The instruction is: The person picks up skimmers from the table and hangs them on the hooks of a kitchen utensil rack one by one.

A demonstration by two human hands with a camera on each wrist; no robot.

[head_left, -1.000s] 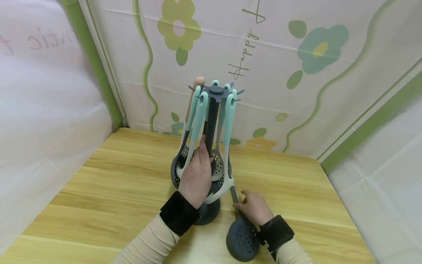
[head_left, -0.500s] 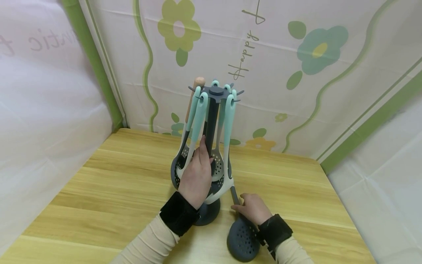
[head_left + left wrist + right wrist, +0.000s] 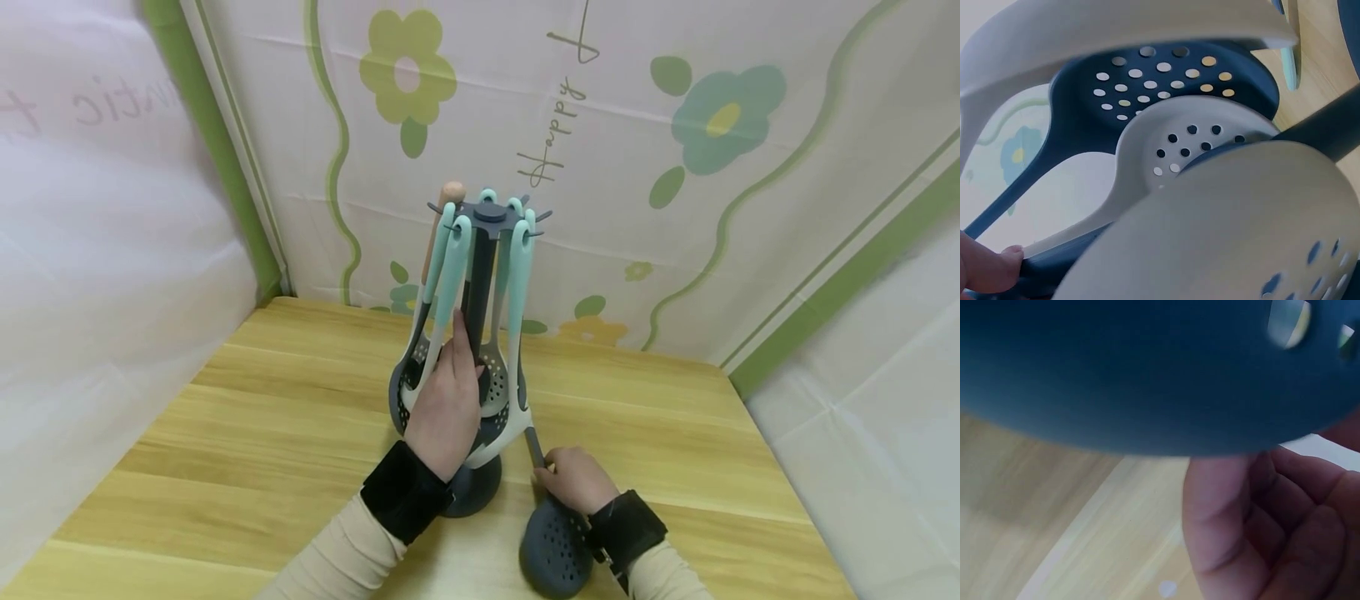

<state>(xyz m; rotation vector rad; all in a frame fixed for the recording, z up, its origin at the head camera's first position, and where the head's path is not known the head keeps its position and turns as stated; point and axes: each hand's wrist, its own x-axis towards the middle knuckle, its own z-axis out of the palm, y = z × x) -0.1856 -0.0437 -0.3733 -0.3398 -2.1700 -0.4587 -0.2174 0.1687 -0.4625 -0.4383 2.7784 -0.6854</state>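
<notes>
A dark utensil stand (image 3: pixel 482 275) rises from the table, with mint-handled kitchen utensils hanging from its top hooks. My left hand (image 3: pixel 446 408) reaches in among them and grips the stand's pole, index finger stretched along it. In the left wrist view, a fingertip (image 3: pixel 991 265) presses the dark pole beside perforated and pale utensil heads. To the right of the base, my right hand (image 3: pixel 579 481) holds a dark grey skimmer (image 3: pixel 551 550) by its neck, round bowl toward me. Its upper handle is hidden behind a hanging white ladle (image 3: pixel 510 433). The skimmer's bowl (image 3: pixel 1147 381) covers much of the right wrist view.
The stand's round base (image 3: pixel 476 492) sits on a wood-grain table (image 3: pixel 285 433). One wooden handle (image 3: pixel 452 193) hangs at the back left of the stand. A flower-printed cloth (image 3: pixel 585 108) rises behind the table, with white cloth walls on both sides.
My right hand has closed its fingers around the skimmer's neck and shifted slightly downward. The left hand and stand stay in place; the view tilts a little.
</notes>
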